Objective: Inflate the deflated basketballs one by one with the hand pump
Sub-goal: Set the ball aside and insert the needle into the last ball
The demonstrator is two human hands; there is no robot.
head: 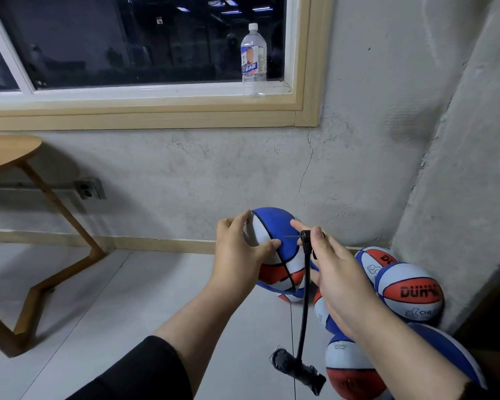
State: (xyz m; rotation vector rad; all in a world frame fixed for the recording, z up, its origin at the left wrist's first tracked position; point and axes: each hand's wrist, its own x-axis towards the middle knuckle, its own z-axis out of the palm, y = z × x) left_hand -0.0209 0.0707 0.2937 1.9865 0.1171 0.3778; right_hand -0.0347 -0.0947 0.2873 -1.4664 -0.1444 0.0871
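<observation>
A deflated blue, white and red basketball [274, 232] is held up before the wall. My left hand [240, 249] grips its left side, thumb across the front. My right hand [338, 269] pinches the black needle head [304, 235] of the hand pump, its thin needle pointing left at the ball's blue panel. The index finger points toward the ball. The black hose [304, 298] hangs down to the pump body [296, 370], which dangles low in the picture.
Several blue, white and red basketballs [409, 293] lie in the corner at the right, by the concrete wall. A wooden table [9, 151] stands at the left. A water bottle [253, 59] stands on the window sill. A wall socket [88, 188] sits low on the wall.
</observation>
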